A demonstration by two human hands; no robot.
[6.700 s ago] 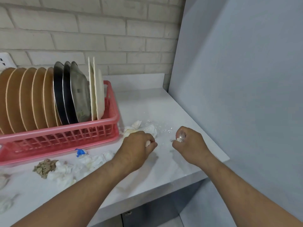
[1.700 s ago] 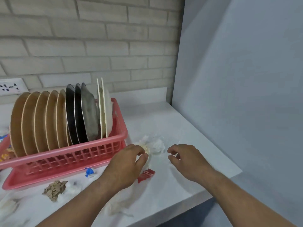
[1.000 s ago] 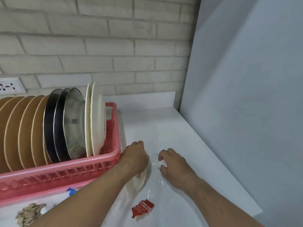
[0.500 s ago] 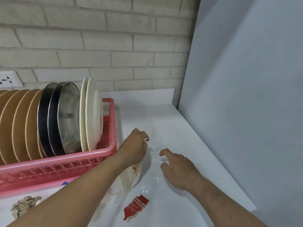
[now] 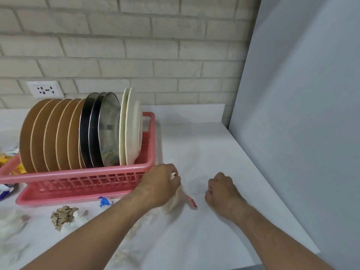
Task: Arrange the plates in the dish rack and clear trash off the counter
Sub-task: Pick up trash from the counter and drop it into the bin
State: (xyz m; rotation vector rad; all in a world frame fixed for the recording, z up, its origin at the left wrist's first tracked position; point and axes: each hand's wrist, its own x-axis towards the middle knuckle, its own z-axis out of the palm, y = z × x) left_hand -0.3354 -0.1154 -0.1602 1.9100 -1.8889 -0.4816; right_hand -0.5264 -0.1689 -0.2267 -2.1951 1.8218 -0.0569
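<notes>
White surface (image 5: 204,143) runs along a pale brick wall (image 5: 136,45) to a grey side panel.

Head view: the plate half of the job looks done. The pink dish rack (image 5: 78,174) holds every plate in sight on edge in one row, with brown plates (image 5: 48,133) at the left, steel plates (image 5: 105,129) in the middle and white plates (image 5: 132,125) at the right end. None lies loose on the surface.

The trash is only partly gathered. The left hand (image 5: 159,184), just beside the rack's right corner, grips a crumpled white tissue (image 5: 171,203) that hangs below its fingers. The right hand (image 5: 222,190) is curled into a fist near a red sachet (image 5: 191,201). It may be pinching clear film, but I cannot tell.

Left to clear are the sachet, a blue wrapper (image 5: 104,201) and a brown paper wad (image 5: 63,216) in front of the rack, white scraps (image 5: 126,256) at the near edge, and yellow packets (image 5: 5,160) at the rack's far left end.
</notes>
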